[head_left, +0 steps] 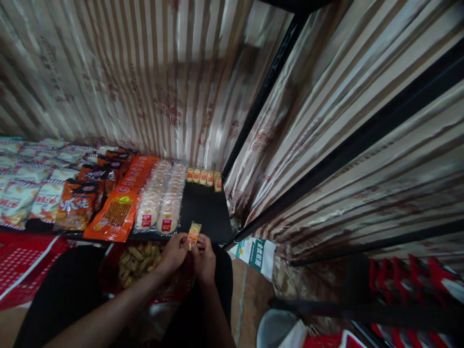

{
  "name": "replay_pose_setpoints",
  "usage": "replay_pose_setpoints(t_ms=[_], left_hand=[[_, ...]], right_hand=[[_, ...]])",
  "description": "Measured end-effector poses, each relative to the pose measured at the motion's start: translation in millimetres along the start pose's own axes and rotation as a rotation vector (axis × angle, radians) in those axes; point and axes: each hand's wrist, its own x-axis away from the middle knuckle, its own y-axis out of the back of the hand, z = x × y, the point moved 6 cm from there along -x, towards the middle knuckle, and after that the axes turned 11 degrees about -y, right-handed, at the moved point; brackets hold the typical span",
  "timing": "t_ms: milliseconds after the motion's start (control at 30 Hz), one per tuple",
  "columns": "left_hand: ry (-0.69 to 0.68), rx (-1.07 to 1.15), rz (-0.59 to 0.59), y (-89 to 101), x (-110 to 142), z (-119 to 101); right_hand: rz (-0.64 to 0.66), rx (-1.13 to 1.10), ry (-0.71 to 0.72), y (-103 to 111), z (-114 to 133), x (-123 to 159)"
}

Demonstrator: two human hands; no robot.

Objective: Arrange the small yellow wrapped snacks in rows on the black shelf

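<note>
Between my left hand [175, 251] and my right hand [204, 258] is a small yellow snack packet [194, 234] with a red label, upright and pinched by the fingers of both. The hands are at the front edge of a black shelf [203, 208]. Along the back right of that shelf stands a short row of matching yellow packets [203, 177]. Below my left hand, a red basket [108, 275] on or between my legs holds many more yellow-wrapped packets [139, 261]. Clear-wrapped stacks of round crackers [167, 223] lie just left of the shelf's bare part.
Orange stick-snack bags [115, 215], dark orange bags [76, 205] and white bags [18, 200] fill the shelf's left. A black post [266, 84] rises at its right end, before a striped curtain [145, 72]. Red packages [402, 280] hang lower right; a red crate [25, 266] is lower left.
</note>
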Motion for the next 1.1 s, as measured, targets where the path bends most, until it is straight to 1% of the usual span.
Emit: replay_pose_setpoints(t_ms=[100,233,433,700,867,1100], left_hand=[[-0.009,0.037,-0.010,-1.2,-8.9,-6.7],[-0.036,0.022,-0.014,-1.3,-21.3,-13.7],[-0.017,0.014,-0.021,-2.8,-39.8,-13.0],[0.026,0.119,-0.071,-6.4,-56.4,-15.1],[0.013,0.105,-0.079,-6.8,-66.0,-17.0],[0.031,0.103,-0.081,-8.9,-80.8,-22.2]], right_hand=[[-0.031,0.027,0.016,0.8,6.8,-10.2],[-0.040,0.026,0.024,-1.3,12.7,-25.0],[-0.013,-0.017,0.040,-8.0,15.8,-45.6],[-0.032,0.054,0.041,-14.1,18.5,-70.6],[-0.045,0.122,0.041,-18.4,22.4,-84.5],[-0.059,0.098,0.028,-26.7,25.5,-107.0]])
